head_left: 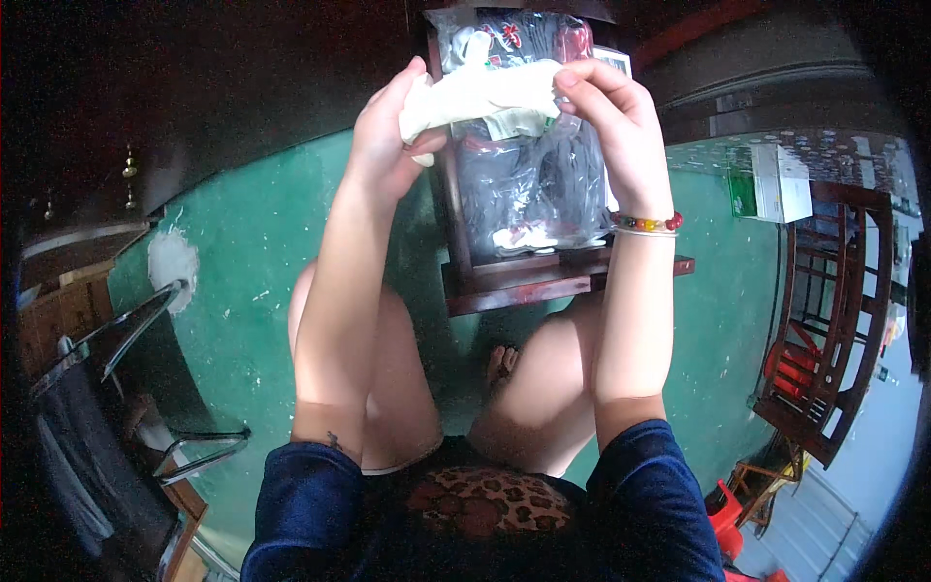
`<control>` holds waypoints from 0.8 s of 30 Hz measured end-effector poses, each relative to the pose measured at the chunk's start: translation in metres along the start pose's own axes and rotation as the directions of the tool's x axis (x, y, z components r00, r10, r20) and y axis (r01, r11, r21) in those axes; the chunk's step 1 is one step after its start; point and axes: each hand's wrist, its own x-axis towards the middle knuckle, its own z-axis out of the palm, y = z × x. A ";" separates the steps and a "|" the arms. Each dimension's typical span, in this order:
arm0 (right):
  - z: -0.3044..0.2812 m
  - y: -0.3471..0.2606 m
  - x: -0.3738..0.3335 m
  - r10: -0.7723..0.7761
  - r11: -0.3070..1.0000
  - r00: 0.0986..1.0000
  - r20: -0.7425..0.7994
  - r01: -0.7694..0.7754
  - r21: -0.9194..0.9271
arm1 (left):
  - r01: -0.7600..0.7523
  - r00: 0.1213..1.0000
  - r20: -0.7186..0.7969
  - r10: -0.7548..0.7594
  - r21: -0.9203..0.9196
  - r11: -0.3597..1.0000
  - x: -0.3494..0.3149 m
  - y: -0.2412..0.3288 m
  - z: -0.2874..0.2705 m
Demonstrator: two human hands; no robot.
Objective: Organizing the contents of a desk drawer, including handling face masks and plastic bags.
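A soft white cloth piece [480,99] is stretched sideways between my two hands; its exact kind is unclear. My left hand [385,131] is closed on its left end, with part of the cloth poking out below the fingers. At the other end, my right hand [619,112] pinches the edge between thumb and fingers. Below the cloth, a clear plastic bag [533,194] packed with dark folded items lies on a dark wooden table [529,291]. A small label with some green on it hangs at the cloth's lower edge.
The green floor [242,252] spreads around my bent legs. A metal-framed chair [145,330] with dark cloth stands at left. On the right are a wooden rack-like piece of furniture [839,320], a white and green box [776,184] and a red plastic stool [725,514].
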 end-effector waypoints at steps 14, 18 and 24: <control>0.023 -0.019 -0.003 -0.109 0.993 0.973 0.201 0.116 -0.027 | -0.479 0.874 0.399 0.278 0.806 0.349 -0.005 -0.024 0.017; -0.001 -0.009 0.004 -0.154 0.979 0.988 -0.034 0.148 -0.137 | -0.446 0.849 -0.049 0.526 0.467 0.763 -0.003 -0.014 0.012; -0.039 -0.007 -0.024 0.573 0.557 0.775 0.266 -0.130 -0.820 | -0.330 0.894 -0.159 0.419 0.400 0.855 0.002 0.016 -0.020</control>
